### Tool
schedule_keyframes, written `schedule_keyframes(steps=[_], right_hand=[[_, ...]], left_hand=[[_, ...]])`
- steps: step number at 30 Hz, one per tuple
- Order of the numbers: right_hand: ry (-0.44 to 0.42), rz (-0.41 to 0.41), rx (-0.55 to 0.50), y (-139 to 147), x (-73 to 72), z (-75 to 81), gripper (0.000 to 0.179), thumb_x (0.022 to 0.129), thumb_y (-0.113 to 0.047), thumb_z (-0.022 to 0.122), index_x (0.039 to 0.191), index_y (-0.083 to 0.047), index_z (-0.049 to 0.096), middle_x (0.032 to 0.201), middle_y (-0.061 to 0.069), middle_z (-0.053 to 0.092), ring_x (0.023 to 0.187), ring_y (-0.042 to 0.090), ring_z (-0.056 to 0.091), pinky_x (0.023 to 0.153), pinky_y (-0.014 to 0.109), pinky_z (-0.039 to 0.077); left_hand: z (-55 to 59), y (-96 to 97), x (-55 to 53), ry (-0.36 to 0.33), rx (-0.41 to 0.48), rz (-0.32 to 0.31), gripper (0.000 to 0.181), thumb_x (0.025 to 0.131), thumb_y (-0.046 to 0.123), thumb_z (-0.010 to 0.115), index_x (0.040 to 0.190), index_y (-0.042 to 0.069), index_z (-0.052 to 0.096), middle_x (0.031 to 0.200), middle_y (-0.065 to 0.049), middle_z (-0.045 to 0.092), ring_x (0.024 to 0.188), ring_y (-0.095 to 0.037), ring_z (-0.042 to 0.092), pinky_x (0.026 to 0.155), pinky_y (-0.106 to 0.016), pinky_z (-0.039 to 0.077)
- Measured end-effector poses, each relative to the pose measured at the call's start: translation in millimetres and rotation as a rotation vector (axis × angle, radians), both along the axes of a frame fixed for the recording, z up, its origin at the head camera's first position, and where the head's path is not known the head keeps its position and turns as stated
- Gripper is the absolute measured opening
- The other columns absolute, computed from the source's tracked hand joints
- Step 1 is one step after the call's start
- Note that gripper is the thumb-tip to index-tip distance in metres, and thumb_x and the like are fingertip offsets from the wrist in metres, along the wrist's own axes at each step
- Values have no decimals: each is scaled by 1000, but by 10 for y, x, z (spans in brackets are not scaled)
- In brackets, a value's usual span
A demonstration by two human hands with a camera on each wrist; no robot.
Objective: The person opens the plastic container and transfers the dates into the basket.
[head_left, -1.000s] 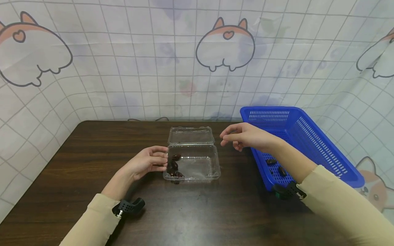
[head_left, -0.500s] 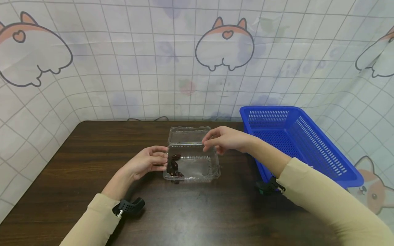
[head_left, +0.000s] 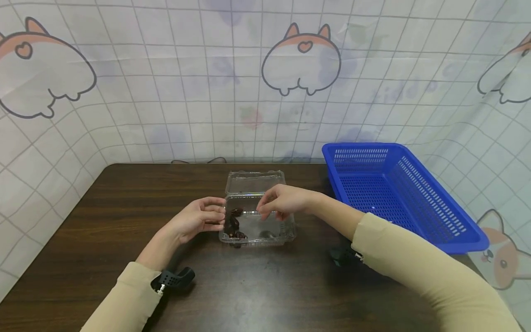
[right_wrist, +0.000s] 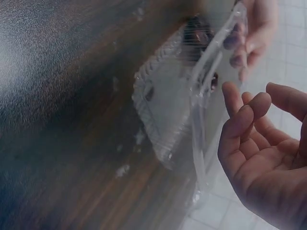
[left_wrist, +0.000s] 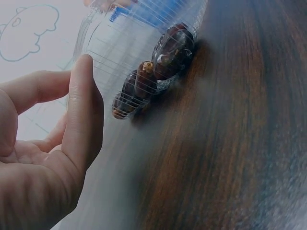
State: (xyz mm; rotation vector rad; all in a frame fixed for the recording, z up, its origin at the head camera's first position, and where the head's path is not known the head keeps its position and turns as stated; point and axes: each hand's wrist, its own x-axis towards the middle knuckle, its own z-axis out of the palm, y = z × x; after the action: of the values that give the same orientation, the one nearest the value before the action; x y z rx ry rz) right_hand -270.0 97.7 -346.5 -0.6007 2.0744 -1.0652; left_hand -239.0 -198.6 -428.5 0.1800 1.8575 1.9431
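A clear plastic clamshell box [head_left: 257, 226] stands on the table with its lid [head_left: 255, 183] tilted back. Several dark dates [head_left: 234, 224] lie along its left side; the left wrist view shows these dates [left_wrist: 173, 50] through the ribbed wall. My left hand [head_left: 199, 219] rests its fingertips against the box's left wall. Above the box's right half hovers my right hand [head_left: 284, 200], fingers loosely bent. In the right wrist view nothing shows between this hand's fingers [right_wrist: 237, 122]. Below it, a blurred dark oval [head_left: 267, 234] shows in the box; its kind is unclear.
A blue perforated plastic basket [head_left: 369, 177] stands at the right, partly covered by my right sleeve [head_left: 406, 253]. The dark wood table [head_left: 249, 295] meets a white gridded cloth [head_left: 199, 115] with cartoon animals behind. Black wrist devices hang under both wrists.
My right hand has moved left and down from beside the basket to over the box. The dark oval has appeared in the box. The left hand has stayed put.
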Motion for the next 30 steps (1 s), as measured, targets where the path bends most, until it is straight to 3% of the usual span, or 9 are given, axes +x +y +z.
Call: schedule_keyframes(steps=[11, 22, 30], right_hand=[[19, 65, 62, -201, 0, -178, 30, 104, -16, 61, 127, 3, 66, 105, 10, 75, 58, 13, 53, 62, 29, 52], [-16, 105, 67, -386, 47, -315, 27, 104, -16, 61, 124, 0, 68, 102, 10, 73, 62, 13, 57, 62, 26, 55], [-14, 88, 76, -440, 46, -372, 24, 102, -16, 63, 119, 0, 71, 101, 11, 73, 60, 13, 57, 59, 25, 54]], left_hand=[[17, 17, 5, -6, 3, 13, 52, 102, 0, 60, 147, -11, 35, 114, -16, 56, 91, -19, 65, 85, -35, 61], [7, 3, -6, -4, 0, 11, 54, 102, 1, 60, 148, -10, 34, 114, -15, 55, 91, -19, 64, 85, -35, 61], [9, 6, -4, -1, 3, 15, 54, 101, 0, 60, 147, -11, 34, 112, -14, 56, 91, -19, 64, 85, -36, 61]])
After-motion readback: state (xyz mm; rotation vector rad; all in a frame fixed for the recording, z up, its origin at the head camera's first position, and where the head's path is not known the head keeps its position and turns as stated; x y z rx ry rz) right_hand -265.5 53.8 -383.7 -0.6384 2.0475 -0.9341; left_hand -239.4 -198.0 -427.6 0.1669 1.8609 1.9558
